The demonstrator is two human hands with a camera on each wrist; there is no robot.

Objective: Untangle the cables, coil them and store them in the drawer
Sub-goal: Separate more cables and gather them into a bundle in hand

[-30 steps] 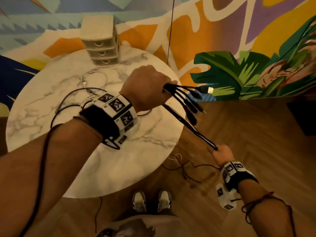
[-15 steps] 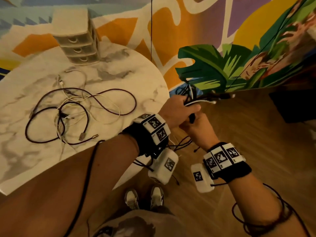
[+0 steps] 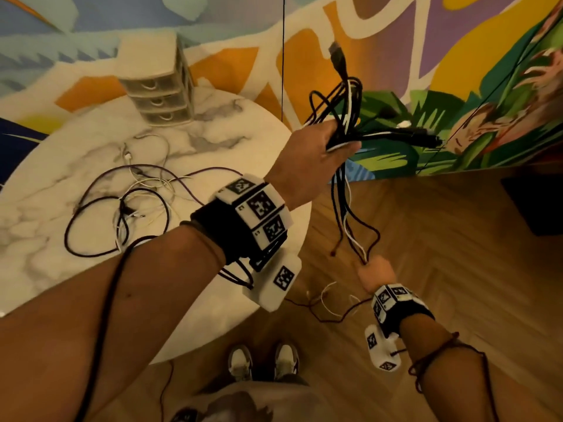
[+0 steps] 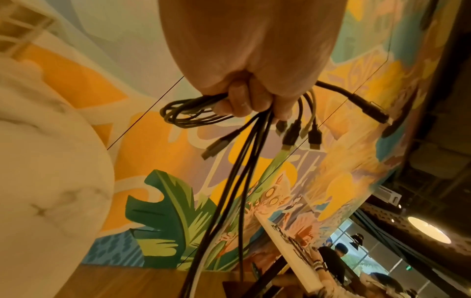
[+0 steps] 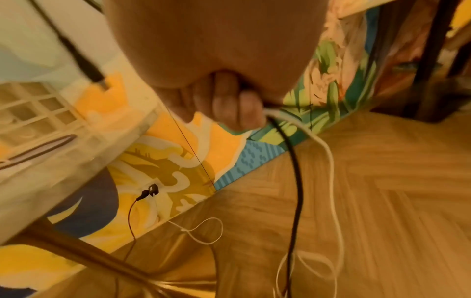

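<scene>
Marble-topped table (image 3: pixel 91 278) carries a loose tangle of cables (image 3: pixel 128 205) that could snag and slide off its edge if the hanging strands catch them, with the drawer unit (image 3: pixel 158 86) shut at its far side. Beside the table, the left hand (image 3: pixel 316 153) clenches a bundle of cables (image 3: pixel 347 123) held high, while the right hand (image 3: pixel 376 274), low down, pinches its black and white strands (image 5: pixel 295 161); pulling before the loops are free could tighten a knot, and trailing ends on the floor could catch underfoot

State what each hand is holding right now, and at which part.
The left hand grips a bundle of cables near their plug ends, loops and connectors sticking out. The right hand grips the same cables lower down their hanging lengths, above the floor.
</scene>
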